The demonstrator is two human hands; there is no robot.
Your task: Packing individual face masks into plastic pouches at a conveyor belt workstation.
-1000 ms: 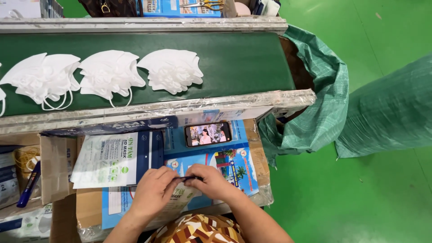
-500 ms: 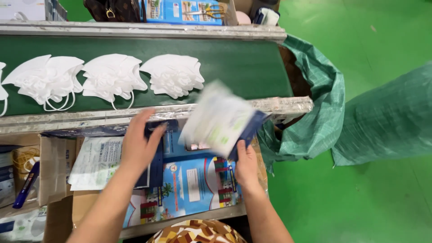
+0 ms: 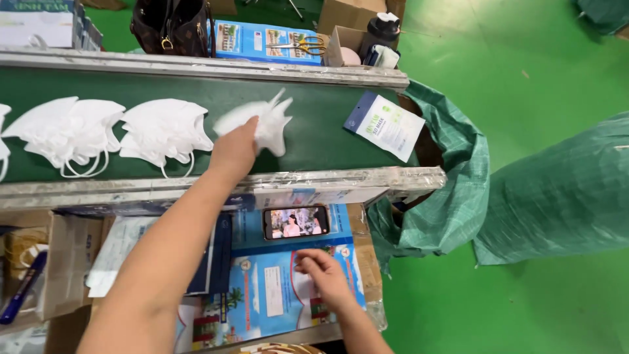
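Left hand (image 3: 236,149) pinched a blurred mask stack (image 3: 259,124) on the belt (image 3: 314,131), probably mid-lift. Right hand (image 3: 325,278), fingers loosely spread, rested on the blue packet (image 3: 275,295) below, well apart from the masks.

Left hand (image 3: 234,149) grips white masks (image 3: 262,124)

Mask stack (image 3: 259,124) in left hand (image 3: 234,149) motion-blurred, leftmost mask (image 3: 2,141) cut by frame edge, phone (image 3: 295,222) picture too small
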